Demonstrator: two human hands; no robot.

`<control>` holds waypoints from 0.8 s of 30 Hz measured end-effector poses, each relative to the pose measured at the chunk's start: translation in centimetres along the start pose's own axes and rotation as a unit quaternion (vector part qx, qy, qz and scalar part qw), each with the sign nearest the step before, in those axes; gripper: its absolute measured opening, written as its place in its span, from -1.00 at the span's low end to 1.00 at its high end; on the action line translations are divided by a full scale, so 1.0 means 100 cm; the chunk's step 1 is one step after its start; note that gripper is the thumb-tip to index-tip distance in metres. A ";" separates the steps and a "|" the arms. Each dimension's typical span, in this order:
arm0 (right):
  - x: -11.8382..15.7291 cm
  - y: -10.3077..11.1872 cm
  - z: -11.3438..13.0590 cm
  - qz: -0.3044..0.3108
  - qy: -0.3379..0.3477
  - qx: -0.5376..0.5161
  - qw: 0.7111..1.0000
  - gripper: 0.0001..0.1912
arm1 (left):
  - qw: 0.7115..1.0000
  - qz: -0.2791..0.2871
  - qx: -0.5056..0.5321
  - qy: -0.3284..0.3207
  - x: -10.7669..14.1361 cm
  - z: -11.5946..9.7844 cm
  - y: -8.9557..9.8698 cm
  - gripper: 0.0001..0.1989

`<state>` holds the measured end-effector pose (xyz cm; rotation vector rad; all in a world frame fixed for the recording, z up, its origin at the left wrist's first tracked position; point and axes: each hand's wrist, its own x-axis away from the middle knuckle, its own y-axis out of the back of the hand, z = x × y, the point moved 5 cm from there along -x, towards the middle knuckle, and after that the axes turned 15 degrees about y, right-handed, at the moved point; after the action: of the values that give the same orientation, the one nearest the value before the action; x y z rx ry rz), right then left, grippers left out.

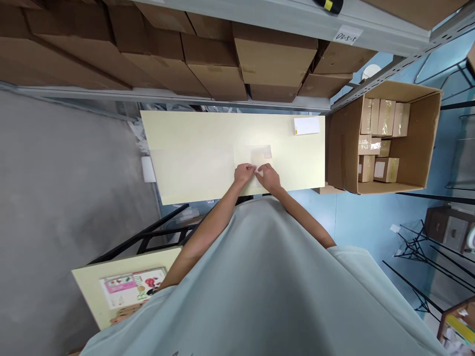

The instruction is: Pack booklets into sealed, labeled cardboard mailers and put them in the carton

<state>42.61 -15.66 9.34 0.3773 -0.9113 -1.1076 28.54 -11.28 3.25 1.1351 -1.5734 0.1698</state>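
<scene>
A thin, see-through piece that looks like a clear plastic bag [256,152] lies flat on the pale yellow table [193,133], close to its front edge. My left hand [244,173] is closed in a pinch at the bag's near part. Just to its right, my right hand [269,178] pinches the same area, with the fingertips of both hands almost meeting. A small whitish bit shows between the fingertips, too small to make out clearly. A faint square patch is visible near the bag's upper right corner.
A white box or card [307,125] lies at the table's back right. Right of the table stands an open carton [343,143] holding several small boxes. Behind is a metal shelf [185,95] with brown cartons [276,59]. A side table [91,282] at lower left bears a printed package [133,287].
</scene>
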 end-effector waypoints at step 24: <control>-0.021 0.012 -0.029 -0.127 -0.078 -0.345 0.927 -0.53 | 0.984 0.050 0.166 0.038 0.007 0.000 0.035 -0.58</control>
<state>45.31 -13.78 7.55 -0.1853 -0.5601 -1.6322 26.12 -9.84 5.40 1.2885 -1.5720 0.5540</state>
